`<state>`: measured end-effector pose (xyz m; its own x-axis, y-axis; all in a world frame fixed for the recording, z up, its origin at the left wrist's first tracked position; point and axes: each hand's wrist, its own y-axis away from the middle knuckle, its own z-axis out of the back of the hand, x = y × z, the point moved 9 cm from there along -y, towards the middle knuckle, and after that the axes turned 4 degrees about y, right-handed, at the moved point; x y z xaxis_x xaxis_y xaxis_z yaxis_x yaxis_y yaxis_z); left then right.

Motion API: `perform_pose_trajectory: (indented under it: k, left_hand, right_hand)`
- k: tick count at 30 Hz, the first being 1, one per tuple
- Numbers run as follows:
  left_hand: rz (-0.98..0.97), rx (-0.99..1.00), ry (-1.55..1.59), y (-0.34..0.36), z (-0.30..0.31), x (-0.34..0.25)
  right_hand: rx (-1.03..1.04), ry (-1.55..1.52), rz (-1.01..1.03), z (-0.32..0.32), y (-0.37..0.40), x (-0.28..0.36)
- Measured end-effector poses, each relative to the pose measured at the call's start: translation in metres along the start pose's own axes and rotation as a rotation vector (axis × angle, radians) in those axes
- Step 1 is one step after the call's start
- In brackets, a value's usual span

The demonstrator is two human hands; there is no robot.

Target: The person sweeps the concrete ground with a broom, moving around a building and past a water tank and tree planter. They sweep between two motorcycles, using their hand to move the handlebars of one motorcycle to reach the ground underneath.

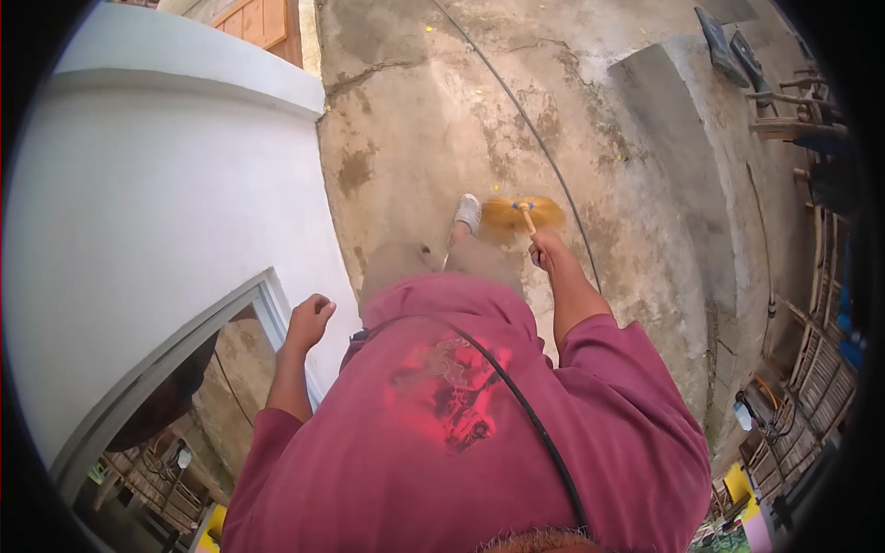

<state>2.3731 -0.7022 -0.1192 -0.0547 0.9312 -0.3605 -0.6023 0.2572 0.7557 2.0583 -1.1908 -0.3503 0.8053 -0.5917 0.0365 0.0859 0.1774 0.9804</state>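
Observation:
My right hand (546,251) is wrapped round the handle of a broom (502,215). The broom's wide yellow-brown bristles spread over the concrete floor, slightly smeared by motion, with blue binding near the handle. Beside the bristles is my foot in a light shoe (469,212). My left hand (312,321) hangs by the white wall, its fingers curled in loosely with nothing visible in them.
A dark cable (544,143) runs along the stained concrete floor (406,120), right past the broom. On the left stand a white wall (184,175) and a framed reflective window (175,387). A raised ledge (659,138) and a bamboo fence (820,359) line the right.

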Motion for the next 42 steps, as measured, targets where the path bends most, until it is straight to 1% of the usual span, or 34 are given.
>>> perform_pose_trajectory:
  k: [3, 6, 8, 12, 14, 16, 19, 20, 22, 23, 24, 26, 27, 29, 30, 31, 32, 33, 34, 35, 36, 39, 41, 42]
  left_hand:
    - [-0.015, 0.071, -0.011, -0.028, 0.014, -0.035]
    - [-0.027, 0.19, -0.075, -0.075, 0.018, -0.041]
    - [-0.028, 0.189, -0.089, -0.113, 0.026, -0.034]
    - [-0.025, 0.178, -0.085, -0.188, 0.052, -0.01]
    - [-0.04, 0.172, -0.091, -0.217, 0.071, -0.008]
    - [-0.043, 0.14, -0.055, -0.247, 0.096, -0.015]
    - [-0.036, 0.096, -0.036, -0.271, 0.143, -0.034]
    - [-0.022, 0.102, -0.039, -0.275, 0.158, -0.041]
    - [0.001, 0.093, -0.038, -0.28, 0.19, -0.059]
    - [-0.021, 0.072, -0.046, -0.29, 0.202, -0.056]
    - [-0.016, 0.047, -0.042, -0.295, 0.218, -0.062]
    - [0.007, 0.012, -0.036, -0.301, 0.241, -0.074]
    - [0.025, -0.004, -0.061, -0.306, 0.25, -0.079]
    - [0.007, -0.019, -0.1, -0.317, 0.258, -0.092]
    - [0.0, -0.026, -0.128, -0.322, 0.266, -0.1]
    - [0.052, -0.004, -0.116, -0.325, 0.267, -0.111]
    - [0.079, 0.031, -0.142, -0.324, 0.268, -0.134]
    - [0.042, 0.058, -0.191, -0.329, 0.267, -0.149]
    - [0.003, 0.086, -0.231, -0.336, 0.263, -0.165]
    - [-0.024, 0.094, -0.24, -0.34, 0.264, -0.188]
    - [-0.05, 0.108, -0.242, -0.339, 0.267, -0.216]
    - [-0.092, 0.103, -0.181, -0.35, 0.278, -0.271]
    - [-0.096, 0.106, -0.14, -0.364, 0.282, -0.291]
    - [-0.129, 0.098, -0.141, -0.375, 0.283, -0.294]
  right_hand:
    - [0.043, -0.08, 0.071, -0.002, 0.006, 0.061]
    - [0.138, -0.254, 0.031, 0.008, 0.031, 0.064]
    - [0.158, -0.257, 0.053, 0.019, 0.051, 0.047]
    - [0.03, -0.236, -0.036, 0.041, 0.132, -0.003]
    - [-0.015, -0.226, -0.175, 0.054, 0.144, -0.045]
    - [-0.105, -0.14, -0.278, 0.07, 0.15, -0.071]
    - [-0.138, -0.199, -0.485, 0.089, 0.141, -0.099]
    - [-0.147, -0.06, -0.545, 0.097, 0.13, -0.109]
    - [-0.161, 0.229, -0.636, 0.097, 0.12, -0.089]
    - [-0.078, 0.391, -0.685, 0.092, 0.109, -0.074]
    - [-0.068, 0.234, -0.541, 0.087, 0.089, -0.057]
    - [-0.036, -0.075, -0.271, 0.08, 0.027, -0.05]
    - [-0.13, 0.33, -0.499, 0.064, -0.03, -0.048]
    - [-0.099, 0.316, -0.352, 0.018, -0.04, 0.057]
    - [-0.061, -0.129, -0.126, 0.001, -0.054, 0.114]
    - [-0.07, -0.215, -0.043, -0.031, -0.026, 0.192]
    - [-0.057, 0.152, -0.045, -0.055, -0.152, 0.206]
    - [-0.099, 0.168, 0.016, -0.07, -0.107, 0.284]
    - [-0.136, 0.087, 0.155, -0.092, -0.116, 0.335]
    - [-0.019, -0.003, 0.131, -0.104, -0.085, 0.385]
    - [-0.019, -0.015, 0.113, -0.107, -0.064, 0.424]
    - [0.002, -0.042, 0.115, -0.111, -0.033, 0.497]
    - [0.041, -0.059, 0.151, -0.101, -0.021, 0.515]
    - [0.069, -0.072, 0.176, -0.095, -0.014, 0.517]
